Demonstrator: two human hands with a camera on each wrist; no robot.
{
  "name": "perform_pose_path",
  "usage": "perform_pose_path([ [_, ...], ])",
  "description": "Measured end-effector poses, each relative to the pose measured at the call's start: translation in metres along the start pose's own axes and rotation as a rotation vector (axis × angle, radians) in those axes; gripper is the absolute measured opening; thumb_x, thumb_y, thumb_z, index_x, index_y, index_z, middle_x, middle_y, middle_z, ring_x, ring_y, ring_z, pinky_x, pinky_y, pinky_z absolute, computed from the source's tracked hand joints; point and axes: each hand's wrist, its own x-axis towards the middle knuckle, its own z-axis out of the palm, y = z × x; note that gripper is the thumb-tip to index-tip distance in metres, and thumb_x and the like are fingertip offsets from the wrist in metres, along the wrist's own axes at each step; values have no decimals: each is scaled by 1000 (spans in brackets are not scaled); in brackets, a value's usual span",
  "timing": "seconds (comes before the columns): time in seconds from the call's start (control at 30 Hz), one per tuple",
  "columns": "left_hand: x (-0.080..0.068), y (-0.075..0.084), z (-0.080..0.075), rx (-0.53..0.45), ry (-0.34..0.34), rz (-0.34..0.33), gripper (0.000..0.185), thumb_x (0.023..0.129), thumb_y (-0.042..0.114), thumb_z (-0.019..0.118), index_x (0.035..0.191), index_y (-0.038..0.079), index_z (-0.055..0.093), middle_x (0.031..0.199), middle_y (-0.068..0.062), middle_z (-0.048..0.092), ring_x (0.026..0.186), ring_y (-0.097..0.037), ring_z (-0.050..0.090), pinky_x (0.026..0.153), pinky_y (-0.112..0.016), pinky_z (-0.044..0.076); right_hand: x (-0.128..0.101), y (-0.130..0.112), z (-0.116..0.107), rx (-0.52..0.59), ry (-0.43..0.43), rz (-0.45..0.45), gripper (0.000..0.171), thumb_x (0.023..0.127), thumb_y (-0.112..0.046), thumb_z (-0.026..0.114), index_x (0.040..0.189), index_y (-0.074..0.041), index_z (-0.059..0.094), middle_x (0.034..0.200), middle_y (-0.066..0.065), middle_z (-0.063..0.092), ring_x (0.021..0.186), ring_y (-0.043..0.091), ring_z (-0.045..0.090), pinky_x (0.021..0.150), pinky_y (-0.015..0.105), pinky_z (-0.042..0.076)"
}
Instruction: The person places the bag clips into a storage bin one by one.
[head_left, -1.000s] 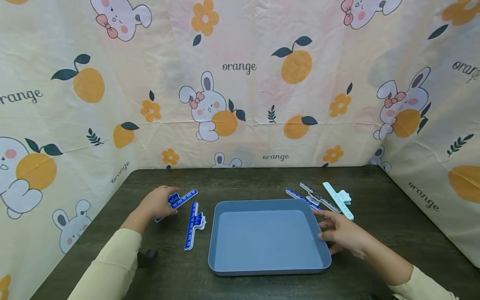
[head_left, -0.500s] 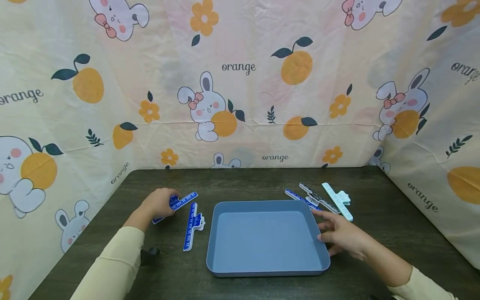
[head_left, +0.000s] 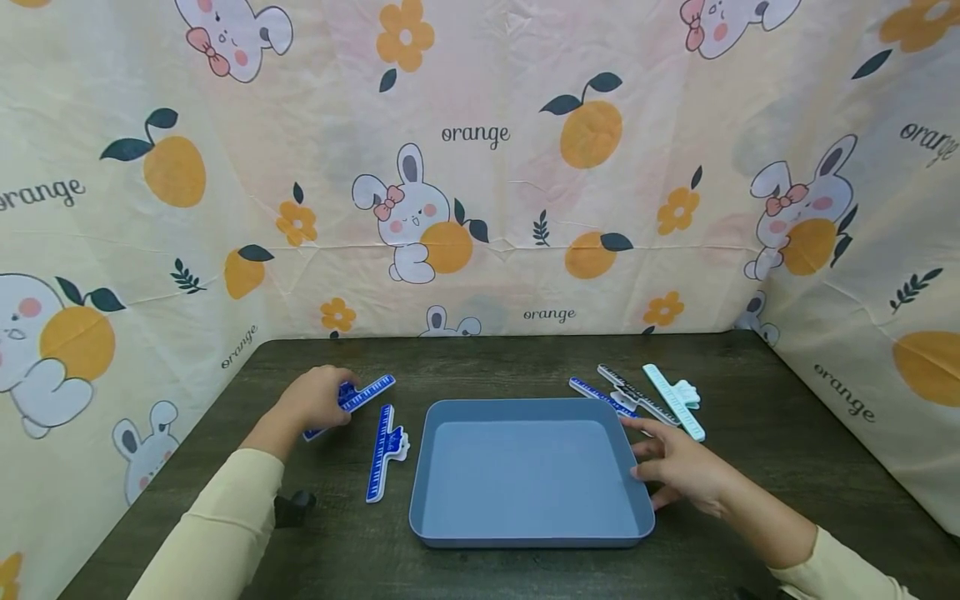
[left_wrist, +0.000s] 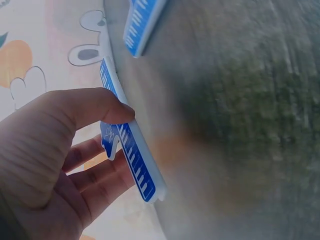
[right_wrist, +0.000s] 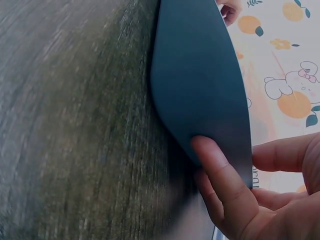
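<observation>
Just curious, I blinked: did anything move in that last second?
The blue plastic tray slid slightly left, pushed by the right hand. The left hand lifted the dark blue ruler-shaped clip it grips a little. The other clips stayed put.

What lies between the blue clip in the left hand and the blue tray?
Only one thing: a second blue ruler clip lies on the table between the left hand's blue ruler clip and the blue tray, close to the tray's left rim. Lifted over it, the path looks free.
</observation>
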Motion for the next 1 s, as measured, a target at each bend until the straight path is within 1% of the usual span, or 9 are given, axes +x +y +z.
perform_pose_path([
  [0.1,0,6,-5,10,35,33,47,73,12,78,118,5,68,107,-16,65,88,-27,60,80,-51,53,0,0,0,11,0,5,80,86,9,59,151,5,12,119,28,57,91,32,66,59,47,58],
  [0.27,-2,20,-11,37,91,111,45,72,12,79,115,4,68,102,-13,65,79,-23,58,75,-47,54,0,0,-1,41,6,33,79,87,8,59,151,5,13,121,28,57,92,31,66,61,48,58],
  [0.4,-4,32,-15,51,119,169,45,72,11,80,115,4,69,102,-11,65,78,-20,57,74,-44,54,0,0,-1,70,5,55,77,88,7,58,151,5,13,121,27,56,92,31,65,63,49,58],
  [0.53,-7,45,-18,44,138,223,44,71,11,81,114,6,69,103,-9,65,78,-18,57,73,-41,54,0,1,-1,75,11,62,77,89,6,59,151,4,14,121,26,57,93,31,65,63,49,58],
  [0.63,-10,55,-21,42,137,262,44,72,13,81,114,8,70,103,-7,64,78,-17,57,71,-38,54,0,2,0,69,25,70,77,88,5,60,151,4,16,121,26,57,92,31,65,63,49,58],
  [0.73,-13,65,-24,39,123,290,43,73,14,81,114,9,69,104,-6,64,78,-16,57,70,-36,54,0,1,0,66,29,76,77,88,4,61,151,3,17,121,25,58,93,31,65,62,48,58],
  [0.87,-17,79,-28,29,103,325,44,72,11,80,115,10,69,105,-6,63,79,-15,58,70,-35,54,-1,0,0,66,24,75,77,89,3,61,151,3,16,122,26,57,94,31,65,61,48,58],
  [1.0,-20,91,-30,41,96,368,46,72,9,80,117,11,69,107,-5,63,80,-15,58,71,-34,54,-1,-1,1,61,33,81,77,88,3,62,151,3,17,121,25,58,94,31,65,61,47,58],
])
